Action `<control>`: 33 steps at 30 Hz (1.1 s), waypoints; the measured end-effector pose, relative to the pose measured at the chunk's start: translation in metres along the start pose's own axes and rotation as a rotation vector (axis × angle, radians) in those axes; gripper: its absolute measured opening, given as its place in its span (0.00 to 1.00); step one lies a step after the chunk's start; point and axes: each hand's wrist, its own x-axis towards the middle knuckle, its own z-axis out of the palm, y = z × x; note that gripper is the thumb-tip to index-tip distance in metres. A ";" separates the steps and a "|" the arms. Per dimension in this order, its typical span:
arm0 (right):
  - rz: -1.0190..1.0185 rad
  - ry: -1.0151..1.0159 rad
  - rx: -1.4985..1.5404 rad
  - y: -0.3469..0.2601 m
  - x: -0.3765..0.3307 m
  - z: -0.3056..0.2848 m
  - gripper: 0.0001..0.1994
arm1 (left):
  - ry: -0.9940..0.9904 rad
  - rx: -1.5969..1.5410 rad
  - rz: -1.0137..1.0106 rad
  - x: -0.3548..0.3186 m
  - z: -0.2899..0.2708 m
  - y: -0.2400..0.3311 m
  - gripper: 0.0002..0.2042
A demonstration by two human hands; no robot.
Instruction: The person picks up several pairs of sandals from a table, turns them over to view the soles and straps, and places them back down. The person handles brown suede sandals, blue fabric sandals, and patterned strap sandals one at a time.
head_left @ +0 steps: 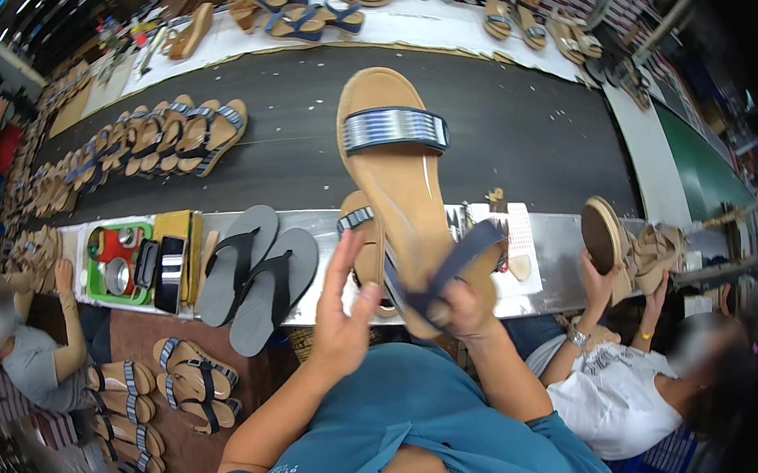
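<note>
My right hand [464, 311] grips the heel end of a tan sandal [397, 188] with a blue-and-white striped toe band and a dark blue ankle strap, holding it up with the toe pointing away from me. Beside it, my left hand [343, 315] is open with fingers spread, its fingertips close to a second matching tan sandal [365, 247] that stands on edge just left of the held one. Whether the left hand touches that sandal is unclear.
A pair of grey flip-flops [257, 274] lies on the metal ledge [550, 264] next to a green tray [113, 267]. Several tan sandals [154, 145] ride the black conveyor belt [516, 127]. Seated people work at my left and right; another stands across the belt.
</note>
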 end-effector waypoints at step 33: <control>-0.731 0.174 -1.245 0.044 -0.008 -0.040 0.51 | 0.042 -0.081 0.201 0.059 0.023 0.029 0.32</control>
